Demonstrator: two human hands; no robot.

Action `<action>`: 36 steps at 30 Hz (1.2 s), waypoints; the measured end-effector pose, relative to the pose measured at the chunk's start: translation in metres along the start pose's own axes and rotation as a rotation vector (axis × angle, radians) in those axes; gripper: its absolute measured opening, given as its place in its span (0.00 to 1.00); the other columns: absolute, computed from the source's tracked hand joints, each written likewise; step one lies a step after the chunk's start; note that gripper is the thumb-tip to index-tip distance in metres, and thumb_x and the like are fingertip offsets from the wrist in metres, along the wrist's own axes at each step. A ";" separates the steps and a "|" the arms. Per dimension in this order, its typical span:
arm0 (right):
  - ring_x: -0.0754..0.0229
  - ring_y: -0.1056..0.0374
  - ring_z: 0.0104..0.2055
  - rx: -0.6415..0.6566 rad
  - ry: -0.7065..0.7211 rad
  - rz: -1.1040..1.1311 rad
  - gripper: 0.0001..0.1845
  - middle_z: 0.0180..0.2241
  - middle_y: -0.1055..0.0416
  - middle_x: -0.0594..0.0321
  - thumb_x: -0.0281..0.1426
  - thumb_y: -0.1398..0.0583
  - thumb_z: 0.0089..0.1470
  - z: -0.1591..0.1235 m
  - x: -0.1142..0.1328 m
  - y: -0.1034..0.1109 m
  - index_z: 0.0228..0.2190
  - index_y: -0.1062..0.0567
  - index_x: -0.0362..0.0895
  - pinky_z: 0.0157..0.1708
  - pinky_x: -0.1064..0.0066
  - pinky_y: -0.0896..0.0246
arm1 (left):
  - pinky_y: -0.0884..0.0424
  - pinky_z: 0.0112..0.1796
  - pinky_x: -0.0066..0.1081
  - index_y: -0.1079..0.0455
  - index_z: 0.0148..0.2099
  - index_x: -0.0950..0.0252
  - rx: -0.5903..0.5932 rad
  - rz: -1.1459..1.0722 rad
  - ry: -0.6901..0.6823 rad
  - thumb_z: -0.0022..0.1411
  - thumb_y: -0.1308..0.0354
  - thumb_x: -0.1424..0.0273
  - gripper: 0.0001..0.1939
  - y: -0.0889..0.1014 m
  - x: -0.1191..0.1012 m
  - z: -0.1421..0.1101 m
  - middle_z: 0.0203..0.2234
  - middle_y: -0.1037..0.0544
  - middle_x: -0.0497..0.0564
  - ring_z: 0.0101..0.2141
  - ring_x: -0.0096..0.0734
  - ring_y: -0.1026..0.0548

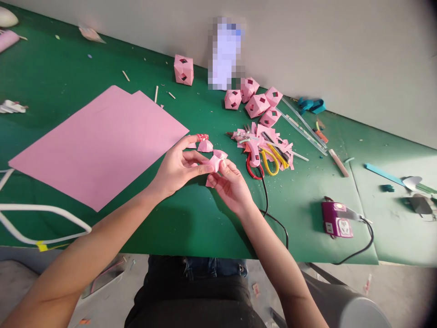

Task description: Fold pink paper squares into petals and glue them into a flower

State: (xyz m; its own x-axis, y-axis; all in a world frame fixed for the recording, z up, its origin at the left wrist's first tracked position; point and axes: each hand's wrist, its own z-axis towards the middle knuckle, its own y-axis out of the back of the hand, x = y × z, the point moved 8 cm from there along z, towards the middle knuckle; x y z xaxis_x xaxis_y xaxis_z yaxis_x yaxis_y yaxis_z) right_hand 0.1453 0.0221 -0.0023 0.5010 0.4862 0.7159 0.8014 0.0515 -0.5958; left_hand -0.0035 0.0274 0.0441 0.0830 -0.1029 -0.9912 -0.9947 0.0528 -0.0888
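Note:
Between my two hands is a small folded pink paper piece [215, 162], held above the green table. My left hand [177, 166] pinches its left side with thumb and fingers; a red-and-white wrap covers one fingertip. My right hand [232, 184] grips the right side between thumb and fingers. Just beyond my fingers lies another folded pink paper piece [205, 146]. Right of my hands, a pink glue gun [253, 152] rests on pink paper scraps, with yellow-handled scissors [270, 163] and a red-handled tool [251, 172] beside it.
Large pink paper sheets [102, 141] lie at left. Several pink paper polyhedra [257, 105] stand near the wall, and a pink paper cube [184, 70] further left. A phone with a blurred screen [225, 54] leans there. A purple power socket [337, 219] and black cord are at right.

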 end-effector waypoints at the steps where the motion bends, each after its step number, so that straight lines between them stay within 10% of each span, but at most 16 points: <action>1: 0.63 0.26 0.33 0.004 0.011 -0.031 0.22 0.32 0.21 0.67 0.47 0.20 0.42 -0.001 0.002 0.000 0.32 0.18 0.50 0.32 0.72 0.30 | 0.16 0.47 0.39 0.30 0.65 0.60 0.005 0.008 0.012 0.50 0.19 0.57 0.44 0.000 0.000 0.000 0.36 0.15 0.49 0.42 0.43 0.13; 36: 0.63 0.33 0.31 0.105 0.202 -0.453 0.20 0.30 0.24 0.65 0.48 0.22 0.48 -0.011 0.040 -0.007 0.29 0.18 0.47 0.32 0.68 0.36 | 0.18 0.50 0.45 0.27 0.65 0.60 0.098 0.104 -0.024 0.53 0.20 0.52 0.42 -0.006 -0.003 -0.005 0.30 0.13 0.50 0.42 0.49 0.13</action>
State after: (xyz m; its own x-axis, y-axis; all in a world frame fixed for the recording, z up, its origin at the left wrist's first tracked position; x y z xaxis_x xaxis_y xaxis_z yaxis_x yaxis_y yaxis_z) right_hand 0.1629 0.0316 0.0345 0.1725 0.2164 0.9609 0.9209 0.3107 -0.2353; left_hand 0.0023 0.0229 0.0482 -0.0179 -0.0684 -0.9975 -0.9872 0.1593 0.0068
